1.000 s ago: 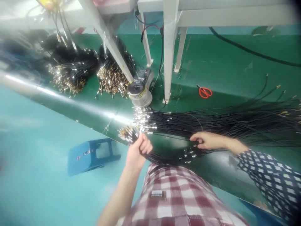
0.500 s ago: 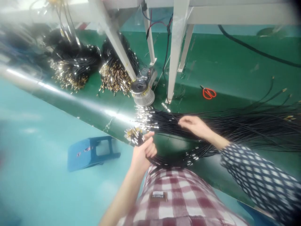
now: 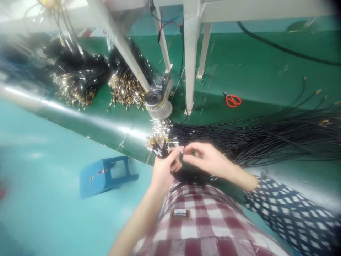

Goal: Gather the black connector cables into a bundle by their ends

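Note:
My left hand (image 3: 164, 170) is closed around a bundle of black cables (image 3: 160, 145) whose metal tips stick up out of the fist, at the near edge of the green bench. My right hand (image 3: 206, 160) meets it from the right, fingers pinched on a single cable end (image 3: 180, 148) beside the bundle. A broad fan of loose black cables (image 3: 266, 137) lies flat on the bench and stretches off to the right.
Two heaps of coiled cables with gold connectors (image 3: 125, 87) lie at the back left. A round tape dispenser (image 3: 159, 103) stands by white frame legs (image 3: 189, 60). Orange scissors (image 3: 232, 100) rest on the green bench (image 3: 253, 71). A blue stool (image 3: 108, 176) stands on the floor below.
My right hand has come back from the loose cables on the right to the bundle in my left hand, bringing one cable end. My left hand has lifted slightly.

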A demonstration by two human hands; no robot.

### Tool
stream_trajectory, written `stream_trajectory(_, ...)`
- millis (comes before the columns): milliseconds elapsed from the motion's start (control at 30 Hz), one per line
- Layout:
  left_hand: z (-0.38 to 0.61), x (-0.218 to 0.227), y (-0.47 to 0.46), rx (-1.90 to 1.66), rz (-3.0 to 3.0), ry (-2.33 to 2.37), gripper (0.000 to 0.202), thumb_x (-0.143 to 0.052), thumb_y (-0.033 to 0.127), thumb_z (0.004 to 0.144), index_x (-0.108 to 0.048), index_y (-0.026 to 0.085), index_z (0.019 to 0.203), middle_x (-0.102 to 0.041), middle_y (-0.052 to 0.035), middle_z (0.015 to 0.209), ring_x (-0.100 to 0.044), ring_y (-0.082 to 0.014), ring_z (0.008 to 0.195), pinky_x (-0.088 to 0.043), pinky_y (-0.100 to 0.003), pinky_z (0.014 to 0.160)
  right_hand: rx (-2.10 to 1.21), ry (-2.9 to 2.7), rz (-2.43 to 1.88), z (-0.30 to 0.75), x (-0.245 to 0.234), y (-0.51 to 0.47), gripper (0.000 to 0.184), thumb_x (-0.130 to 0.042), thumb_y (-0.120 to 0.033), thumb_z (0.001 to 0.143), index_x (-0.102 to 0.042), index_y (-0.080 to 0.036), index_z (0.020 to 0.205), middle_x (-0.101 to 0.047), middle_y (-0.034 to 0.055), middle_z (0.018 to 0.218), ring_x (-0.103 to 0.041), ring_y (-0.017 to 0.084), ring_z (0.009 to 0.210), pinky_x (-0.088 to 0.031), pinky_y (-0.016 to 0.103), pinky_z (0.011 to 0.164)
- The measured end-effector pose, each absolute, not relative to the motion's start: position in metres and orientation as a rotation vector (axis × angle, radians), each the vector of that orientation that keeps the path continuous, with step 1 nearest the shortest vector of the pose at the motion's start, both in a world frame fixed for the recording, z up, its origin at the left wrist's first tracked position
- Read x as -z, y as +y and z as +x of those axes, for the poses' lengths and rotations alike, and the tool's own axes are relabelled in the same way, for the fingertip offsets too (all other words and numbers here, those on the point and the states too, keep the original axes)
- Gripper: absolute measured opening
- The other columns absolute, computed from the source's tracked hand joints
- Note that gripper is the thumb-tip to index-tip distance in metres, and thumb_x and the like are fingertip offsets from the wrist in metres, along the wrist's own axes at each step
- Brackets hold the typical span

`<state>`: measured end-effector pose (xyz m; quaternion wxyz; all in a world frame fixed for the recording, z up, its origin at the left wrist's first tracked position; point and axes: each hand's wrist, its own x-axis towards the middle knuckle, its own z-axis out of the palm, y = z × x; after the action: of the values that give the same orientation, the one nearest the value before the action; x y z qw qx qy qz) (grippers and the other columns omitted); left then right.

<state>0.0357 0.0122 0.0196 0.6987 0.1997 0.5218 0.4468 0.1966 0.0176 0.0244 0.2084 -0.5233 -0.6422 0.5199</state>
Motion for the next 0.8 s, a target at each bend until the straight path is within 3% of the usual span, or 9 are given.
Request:
stream_trajectory(167,0.031,-0.02,0.015,-1.061,0.393,1.199,0.024,-0.075,0.025,0.069,-0.068,0.007,0.083,-0.034,0.0079,0.048,-0.027,-0.0014,0.036,-0.022,-0.019,0.039,-1.109,-2.166,-1.449,0.213,-0.001,-0.002,0.024,-0.053,-0.036,0.089,-0.067,-0.02,0.079,-0.066,0.0016,0.078,-0.057,0.014,0.068,-0.039,0.025,0.064)
stream_trajectory(267,0.028,-0.016,0.015,-1.056,0.351,1.2,0.026,-0.076,0.026,0.068,-0.067,0.007,0.083,-0.034,0.0077,0.05,-0.027,-0.0013,0.037,-0.022,-0.019,0.039,-1.096,-2.364,-1.542,0.249,0.018,-0.02,0.022,-0.055,-0.039,0.087,-0.069,-0.022,0.089,-0.067,0.0048,0.095,-0.061,0.016,0.071,-0.044,0.028,0.066)
stream_trajectory(367,0.028,-0.013,0.014,-1.037,0.349,1.197,0.027,-0.076,0.027,0.068,-0.066,0.007,0.084,-0.034,0.0077,0.051,-0.027,-0.0015,0.038,-0.021,-0.02,0.04,-1.17,-2.253,-1.572,0.25,0.017,-0.02,0.034,-0.059,-0.047,0.083,-0.064,-0.023,0.107,-0.064,0.0067,0.11,-0.059,0.015,0.066,-0.046,0.029,0.064)
stream_trajectory(433,0.029,-0.014,0.013,-1.039,0.354,1.194,0.027,-0.076,0.027,0.069,-0.066,0.007,0.084,-0.033,0.0079,0.05,-0.026,-0.0016,0.038,-0.021,-0.02,0.04,-1.298,-2.111,-1.459,0.23,0.009,-0.012,0.033,-0.055,-0.045,0.087,-0.063,-0.022,0.108,-0.067,0.0055,0.102,-0.057,0.013,0.063,-0.045,0.027,0.063)
stream_trajectory(500,0.03,-0.015,0.013,-1.039,0.36,1.181,0.028,-0.075,0.028,0.07,-0.066,0.007,0.086,-0.034,0.0076,0.05,-0.026,-0.0018,0.038,-0.02,-0.02,0.04,-1.401,-2.006,-1.351,0.207,0.001,-0.002,0.025,-0.049,-0.037,0.092,-0.066,-0.019,0.09,-0.068,0.0025,0.082,-0.055,0.012,0.061,-0.042,0.024,0.061)
stream_trajectory(600,0.03,-0.017,0.011,-1.038,0.384,1.132,0.034,-0.074,0.031,0.071,-0.066,0.008,0.095,-0.037,0.0068,0.052,-0.026,-0.0022,0.038,-0.021,-0.021,0.04,-1.444,-1.918,-1.312,0.186,-0.003,0.008,0.031,-0.046,-0.029,0.093,-0.06,-0.017,0.067,-0.061,-0.0013,0.063,-0.052,0.01,0.057,-0.037,0.022,0.057)
stream_trajectory(800,0.028,-0.009,0.007,-0.941,0.464,1.083,0.033,-0.075,0.024,0.069,-0.067,0.008,0.098,-0.038,0.0066,0.05,-0.027,-0.0021,0.04,-0.021,-0.021,0.042,-1.459,-1.875,-1.392,0.181,-0.004,0.008,0.031,-0.047,-0.029,0.092,-0.063,-0.017,0.069,-0.057,-0.0032,0.056,-0.046,0.009,0.049,-0.031,0.021,0.051)
